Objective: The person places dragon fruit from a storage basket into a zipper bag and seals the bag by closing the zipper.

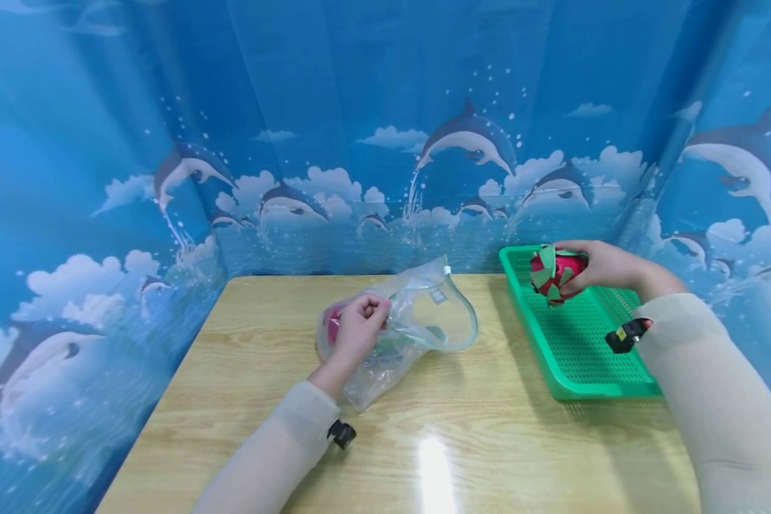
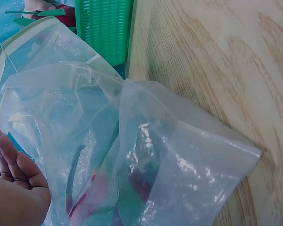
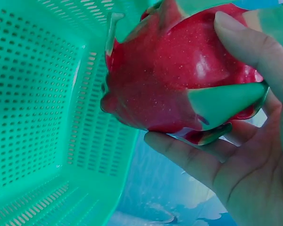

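My right hand [image 1: 607, 268] grips a red dragon fruit [image 3: 165, 75] with green scales, thumb on one side and fingers on the other. It hovers over the far left part of a green plastic basket [image 1: 555, 375]. At the middle of the table, my left hand [image 1: 363, 325] pinches the rim of a clear zip bag [image 1: 379, 375]. The bag lies on its side, its mouth gaping toward the basket. Inside it shows a second red and green dragon fruit [image 2: 94, 193], blurred by the plastic. The left fingertips are cut off at the edge of the left wrist view.
The wooden table [image 1: 244, 400] meets a blue dolphin-print curtain [image 1: 373, 107] at its back. More of that curtain hangs on both sides. The basket stands at the table's right, and bare wood lies between it and the bag.
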`<action>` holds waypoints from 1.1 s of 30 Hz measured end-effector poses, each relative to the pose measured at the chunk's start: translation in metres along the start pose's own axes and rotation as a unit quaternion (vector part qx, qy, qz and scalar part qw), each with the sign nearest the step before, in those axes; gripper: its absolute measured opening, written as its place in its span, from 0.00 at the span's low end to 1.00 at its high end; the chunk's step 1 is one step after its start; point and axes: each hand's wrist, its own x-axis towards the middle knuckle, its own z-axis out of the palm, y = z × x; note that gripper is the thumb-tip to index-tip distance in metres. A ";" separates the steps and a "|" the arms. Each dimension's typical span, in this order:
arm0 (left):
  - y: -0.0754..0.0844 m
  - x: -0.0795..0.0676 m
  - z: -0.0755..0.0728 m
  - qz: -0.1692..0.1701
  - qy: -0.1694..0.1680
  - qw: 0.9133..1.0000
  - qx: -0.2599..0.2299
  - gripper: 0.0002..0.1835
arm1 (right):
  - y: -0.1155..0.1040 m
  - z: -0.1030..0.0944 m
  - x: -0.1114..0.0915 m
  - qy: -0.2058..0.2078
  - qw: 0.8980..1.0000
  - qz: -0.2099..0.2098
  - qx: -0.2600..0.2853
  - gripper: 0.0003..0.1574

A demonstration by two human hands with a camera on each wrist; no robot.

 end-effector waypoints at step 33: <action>-0.002 0.001 0.003 0.013 0.005 1.000 0.000 0.09 | -0.082 0.034 -0.035 0.014 0.997 -0.072 -0.011 0.55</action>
